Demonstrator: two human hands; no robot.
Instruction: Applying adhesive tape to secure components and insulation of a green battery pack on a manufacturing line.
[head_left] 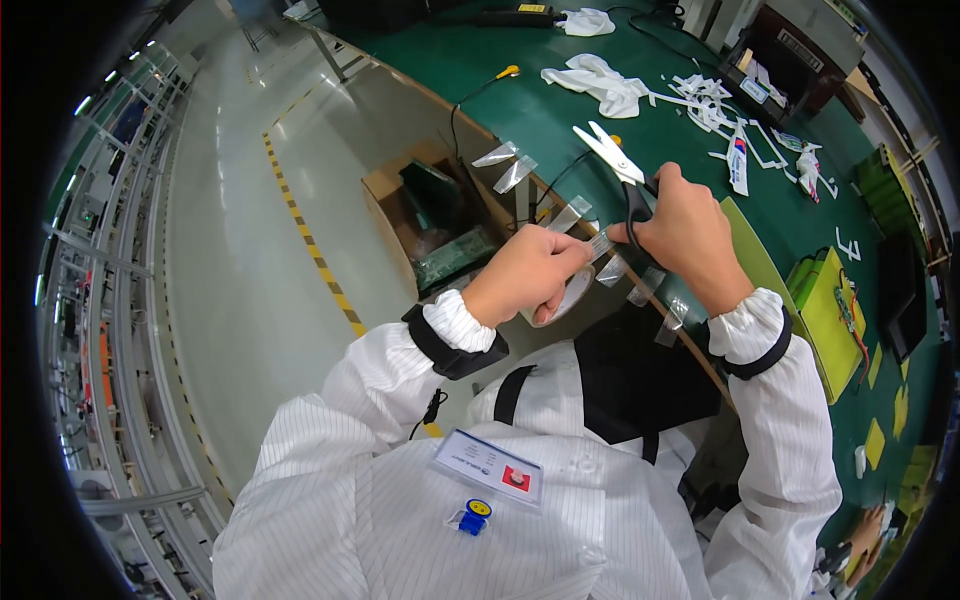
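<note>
My left hand (528,272) is closed on a roll of clear tape (574,296) just off the table's edge. A short strip of tape (600,243) stretches from its fingertips to my right hand. In my right hand (690,232) is a pair of scissors (618,160) with black handles. Their pale blades are spread and point up and away over the green table (530,92). My right fingertips also meet the tape strip at the edge. Several cut tape pieces (515,174) hang along that edge, with more tape pieces (672,320) closer to my body.
A cardboard box (388,205) with dark green contents stands on the floor left of the table. White cloth gloves (598,84), white scraps (700,100) and a tube (738,160) lie beyond the scissors. At right sits a yellow-green pack with wires (830,320). Another person's hand (866,530) shows lower right.
</note>
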